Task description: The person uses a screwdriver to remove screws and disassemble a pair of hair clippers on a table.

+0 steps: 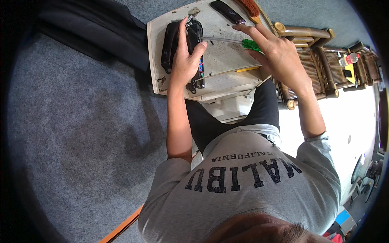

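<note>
My left hand [186, 67] grips an opened hair clipper [197, 32] on the small wooden table. Its metal blade end points away from me, and coloured wires show at its near end, by my thumb. Left of that hand lies a black elongated casing [169, 46], partly hidden by my fingers. My right hand [281, 52] pinches the green handle of a screwdriver [251, 44] between thumb and fingers. The long thin shaft runs left, its tip at the clipper's right side beside my left thumb; exact contact cannot be made out.
On the table [221, 56] lie a dark shell piece [227, 12] and a brush [248, 8] with brown bristles. A yellow strip [247, 69] rests in the open front compartment. Bamboo chairs [312, 69] stand at the right, with a plastic bottle [349, 59]. Black cloth [97, 32] lies left.
</note>
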A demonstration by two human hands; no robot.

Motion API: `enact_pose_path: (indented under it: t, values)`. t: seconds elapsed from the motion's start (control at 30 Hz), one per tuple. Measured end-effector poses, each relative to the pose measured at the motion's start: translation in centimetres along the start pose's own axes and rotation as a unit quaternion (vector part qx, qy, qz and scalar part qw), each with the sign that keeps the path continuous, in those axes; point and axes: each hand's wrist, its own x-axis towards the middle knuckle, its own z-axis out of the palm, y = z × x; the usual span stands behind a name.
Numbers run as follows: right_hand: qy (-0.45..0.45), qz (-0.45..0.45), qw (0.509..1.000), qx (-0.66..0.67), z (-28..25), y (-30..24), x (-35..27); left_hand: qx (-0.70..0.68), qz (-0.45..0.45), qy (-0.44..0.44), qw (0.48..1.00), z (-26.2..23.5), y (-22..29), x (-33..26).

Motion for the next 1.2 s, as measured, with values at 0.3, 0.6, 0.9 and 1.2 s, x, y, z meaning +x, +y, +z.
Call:
enact_pose_path:
  t: [0.3, 0.6, 0.9, 1.2]
  values:
    - [0.116, -0.054, 0.992, 0.000, 1.6, 1.4, 0.1, -0.009, -0.012, -0.003, 1.000, 0.1, -0.1, 0.0]
    - [0.060, -0.014, 0.998, 0.009, 1.5, 0.8, 0.1, -0.019, -0.017, -0.012, 1.000, 0.0, -0.6, 0.1]
    - [0.066, -0.061, 0.996, 0.004, 1.2, 0.8, 0.3, -0.004, -0.011, -0.002, 1.000, 0.1, -0.2, 0.0]
    - [0.065, -0.013, 0.998, -0.018, 2.0, 0.9, 0.0, -0.032, -0.026, -0.007, 0.999, 0.1, -0.1, 0.0]
